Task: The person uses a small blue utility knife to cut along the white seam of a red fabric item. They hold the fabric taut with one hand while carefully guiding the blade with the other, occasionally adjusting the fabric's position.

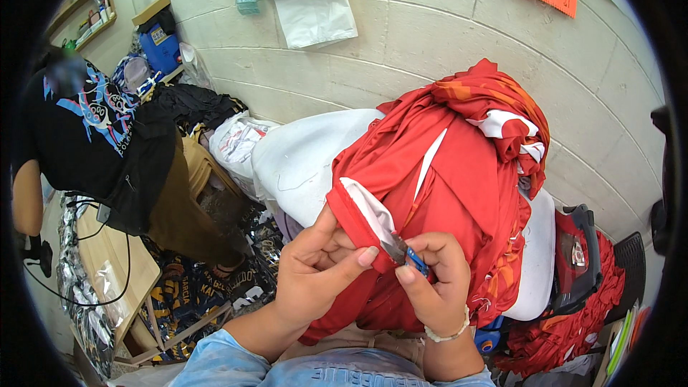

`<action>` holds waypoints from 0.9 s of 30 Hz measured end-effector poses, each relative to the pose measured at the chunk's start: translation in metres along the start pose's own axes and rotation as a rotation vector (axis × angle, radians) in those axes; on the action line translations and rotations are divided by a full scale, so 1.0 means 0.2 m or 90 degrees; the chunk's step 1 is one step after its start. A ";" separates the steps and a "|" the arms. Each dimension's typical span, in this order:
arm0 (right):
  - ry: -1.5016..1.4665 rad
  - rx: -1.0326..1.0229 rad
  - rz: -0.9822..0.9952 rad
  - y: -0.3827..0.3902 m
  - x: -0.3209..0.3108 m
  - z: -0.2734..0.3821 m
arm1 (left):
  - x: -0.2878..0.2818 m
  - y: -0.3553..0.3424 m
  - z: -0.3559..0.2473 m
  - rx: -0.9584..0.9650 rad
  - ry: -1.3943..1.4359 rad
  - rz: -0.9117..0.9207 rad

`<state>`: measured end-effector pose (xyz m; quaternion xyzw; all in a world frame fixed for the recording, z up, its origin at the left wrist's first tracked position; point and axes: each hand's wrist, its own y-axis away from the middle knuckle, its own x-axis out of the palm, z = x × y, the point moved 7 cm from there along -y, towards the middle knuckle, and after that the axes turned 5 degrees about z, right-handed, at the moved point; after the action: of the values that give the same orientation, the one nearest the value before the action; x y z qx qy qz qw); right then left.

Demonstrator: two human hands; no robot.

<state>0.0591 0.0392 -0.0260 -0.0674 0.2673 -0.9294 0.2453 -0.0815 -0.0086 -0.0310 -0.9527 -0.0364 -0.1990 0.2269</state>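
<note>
My left hand [313, 283] pinches the hemmed edge of a red garment [451, 208], near an opening that shows its white inside. In my right hand [443, 279] is a small pair of thread snips [416, 261] with blue on the handle. Their dark blades touch the garment's edge, close to my left thumb. The rest of the red cloth, with orange and white patches, spreads in a heap over a white rounded surface [304, 158] in front of me.
A person in a black printed shirt [93, 129] is at the left, beside a light wooden table [132, 265]. Dark printed clothes [190, 294] lie low at the left. More red cloth [566, 333] lies at the right, under a dark-edged bin [577, 258]. White bags [315, 14] hang on the block wall.
</note>
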 end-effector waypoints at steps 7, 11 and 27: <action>0.027 0.109 0.079 0.02 0.03 -0.08 | -0.04 -0.01 0.01 -0.001 0.071 -0.056; 0.051 0.093 0.080 0.03 0.02 -0.07 | -0.06 -0.01 0.01 -0.012 0.099 -0.077; 0.193 -0.141 0.015 0.01 0.02 0.05 | -0.01 0.00 -0.01 0.015 0.072 -0.026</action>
<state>0.0581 0.0313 -0.0187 0.0497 0.4028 -0.8908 0.2046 -0.0852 -0.0097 -0.0299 -0.9363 -0.0449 -0.2565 0.2357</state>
